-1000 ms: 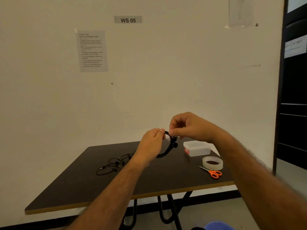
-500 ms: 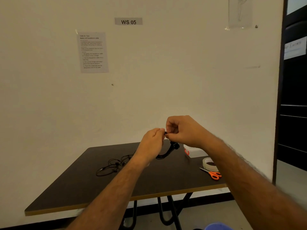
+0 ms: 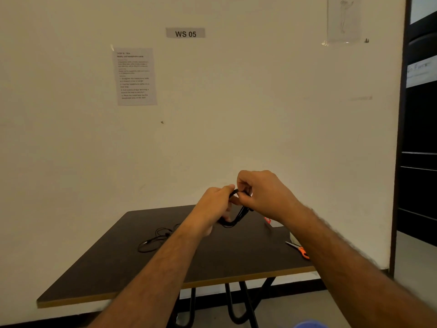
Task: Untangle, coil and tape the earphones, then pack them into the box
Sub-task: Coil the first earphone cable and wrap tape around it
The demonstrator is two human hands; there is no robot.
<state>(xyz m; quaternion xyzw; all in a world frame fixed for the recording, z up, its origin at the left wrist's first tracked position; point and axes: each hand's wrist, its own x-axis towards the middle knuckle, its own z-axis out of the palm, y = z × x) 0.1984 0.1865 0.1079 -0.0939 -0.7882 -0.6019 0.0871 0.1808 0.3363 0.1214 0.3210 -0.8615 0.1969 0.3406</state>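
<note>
A black coiled earphone cable (image 3: 236, 217) hangs as a loop between my two hands, held above the dark table (image 3: 212, 261). My left hand (image 3: 214, 205) grips the coil's left side. My right hand (image 3: 262, 192) pinches the top of the coil next to the left fingertips. A second, tangled black earphone (image 3: 156, 240) lies on the table to the left. The clear box (image 3: 274, 223) with a red latch shows only as a sliver behind my right wrist. Orange-handled scissors (image 3: 300, 249) lie near the table's right edge; the tape roll is mostly hidden by my right forearm.
The table stands against a white wall bearing an instruction sheet (image 3: 135, 76) and a "WS 05" label (image 3: 185, 33). A dark doorway (image 3: 418, 138) is at the right. Black table legs (image 3: 236, 304) show below the front edge.
My right hand has dropped lower and closer to the left hand, covering the box and tape roll. The coil stays held between both hands.
</note>
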